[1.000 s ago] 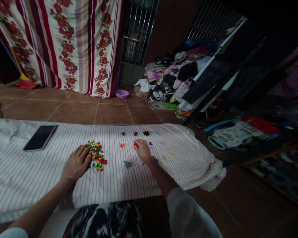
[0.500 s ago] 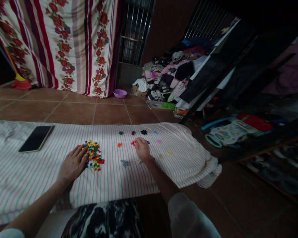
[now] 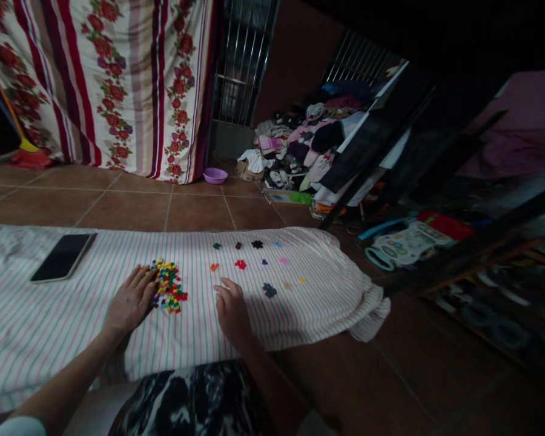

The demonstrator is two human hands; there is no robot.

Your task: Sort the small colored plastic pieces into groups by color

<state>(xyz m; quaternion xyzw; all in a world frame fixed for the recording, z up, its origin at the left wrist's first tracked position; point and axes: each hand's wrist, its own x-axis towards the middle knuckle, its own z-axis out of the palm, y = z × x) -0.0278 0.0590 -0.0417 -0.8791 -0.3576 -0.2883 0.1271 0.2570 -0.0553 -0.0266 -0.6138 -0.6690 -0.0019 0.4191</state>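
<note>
A heap of small coloured blocks [image 3: 168, 286] lies on a pink-striped white cloth [image 3: 49, 315] spread on the floor. My left hand [image 3: 131, 301] lies flat against the heap's left side, fingers stretched out and touching the blocks. My right hand [image 3: 231, 307] rests on the cloth to the right of the heap, fingers curled downward; whether it holds a block is hidden. Beyond it sit small separate groups of blocks: red [image 3: 240, 264], orange [image 3: 214, 266], green [image 3: 216, 246], black [image 3: 257, 244] and a dark grey cluster [image 3: 269, 290].
A black phone [image 3: 62, 257] lies on the cloth at far left. Brown floor tiles surround the cloth. A floral curtain [image 3: 118, 79] hangs behind, a purple bowl [image 3: 215, 175] and a pile of clothes [image 3: 309, 145] sit beyond, and toys [image 3: 404, 242] lie at right.
My right hand has pulled back from the red blocks toward me and to the left. The left hand has stayed at the heap. The view has shifted slightly.
</note>
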